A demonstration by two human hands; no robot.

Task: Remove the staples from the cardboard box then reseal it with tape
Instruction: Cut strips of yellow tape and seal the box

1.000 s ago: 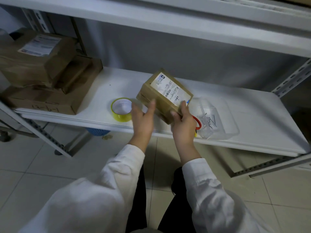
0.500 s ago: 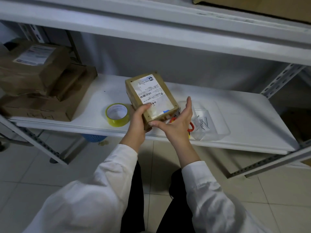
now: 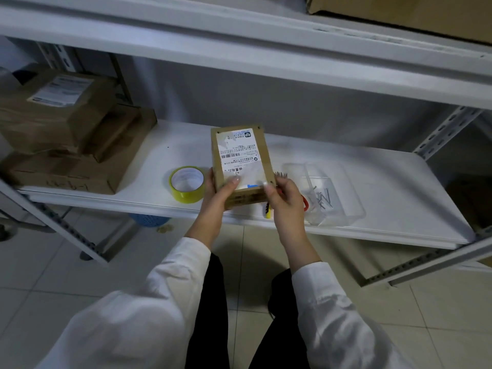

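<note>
Cardboard box (image 3: 241, 155) in grasp of left hand (image 3: 215, 198), right hand (image 3: 286, 201); tray (image 3: 356, 214) (pins (image 3: 323, 198) inside)

We find box (image 3: 241, 161) above shelf (image 3: 386, 187) front edge; left grip (image 3: 217, 195) at its near left corner, right grip (image 3: 286, 201) at near right. Tape roll (image 3: 187, 184) on shelf, just left of box. To our right, tray (image 3: 351, 211) on shelf, metal pins (image 3: 323, 199) inside. Stacked cartons (image 3: 66, 145) far left on shelf.
</note>
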